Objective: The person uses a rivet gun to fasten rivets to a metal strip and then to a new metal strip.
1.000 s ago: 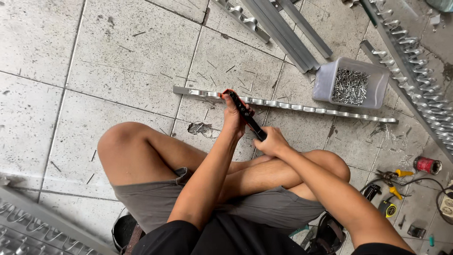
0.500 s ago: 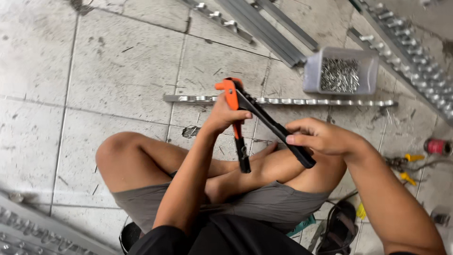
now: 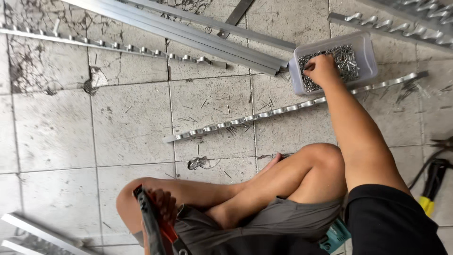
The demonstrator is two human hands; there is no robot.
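Note:
I sit cross-legged on a tiled floor. My right hand (image 3: 322, 69) reaches into a clear plastic box (image 3: 365, 49) full of small metal rivets, fingers closed among them; whether it has picked one up I cannot tell. My left hand (image 3: 163, 204) rests on my left knee, gripping a red and black hand riveter (image 3: 153, 222) whose handles run down out of view. A long metal strip with raised clips (image 3: 264, 114) lies on the floor in front of my legs.
Several aluminium rails (image 3: 198, 30) and another clipped strip (image 3: 113, 46) lie at the back. More clipped strips (image 3: 401, 26) sit at the top right. A yellow and black tool (image 3: 432, 184) lies at the right edge. Metal offcuts (image 3: 28, 231) lie at the lower left.
The riveter has come down from the strip to my left knee, now in the left hand alone. My right hand let go of its handle and reached out into the rivet box.

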